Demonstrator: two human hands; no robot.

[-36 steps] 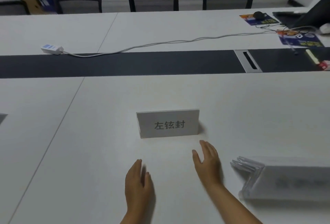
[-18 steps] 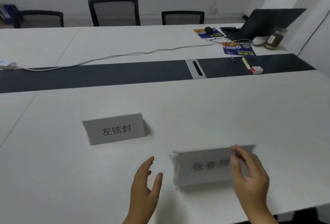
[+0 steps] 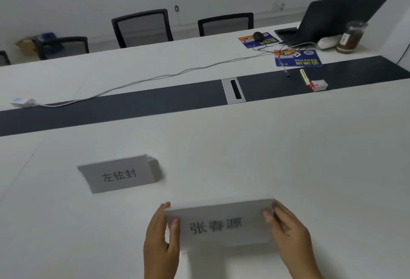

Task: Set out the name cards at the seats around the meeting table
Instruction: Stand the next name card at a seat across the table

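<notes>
Both hands — left hand (image 3: 160, 237); right hand (image 3: 288, 232) — grip name card (image 3: 218, 223).

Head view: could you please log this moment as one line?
left hand: grips second grey name card | right hand: grips same | first grey name card: standing on white table

The surface (image 3: 288, 150) under my hands looks smooth, matt white laminate, with a dark matt strip (image 3: 133, 105) across mid-frame. The name card (image 3: 119, 173) at centre left sits in clear glossy plastic; the chairs (image 3: 142, 27) up top have mesh backs.
</notes>
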